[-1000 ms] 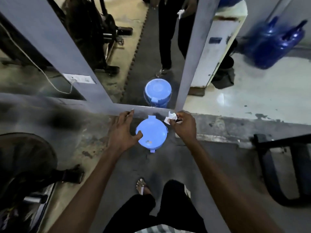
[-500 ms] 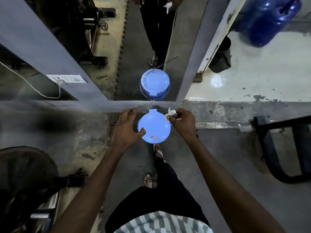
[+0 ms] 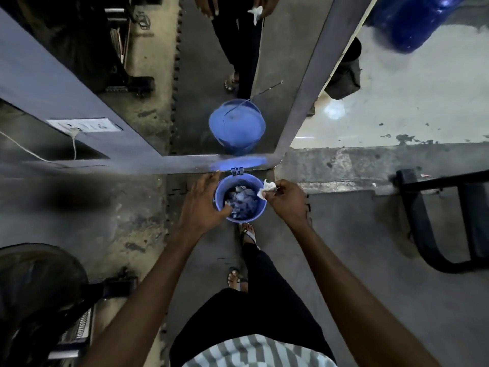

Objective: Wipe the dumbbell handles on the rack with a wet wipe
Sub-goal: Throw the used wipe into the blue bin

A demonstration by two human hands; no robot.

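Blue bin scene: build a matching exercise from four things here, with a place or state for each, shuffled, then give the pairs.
Things:
1 blue bin
2 white wipe
3 left hand
4 blue water jug

States:
A pinched in the right hand
B blurred, top right corner
C lid up, crumpled scraps inside
D at the bin's left rim

Pairs: 1-C, 2-A, 3-D, 4-B.

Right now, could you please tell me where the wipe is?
In the head view, the wipe is pinched in the right hand, just right of centre, over the right rim of the open blue bin.
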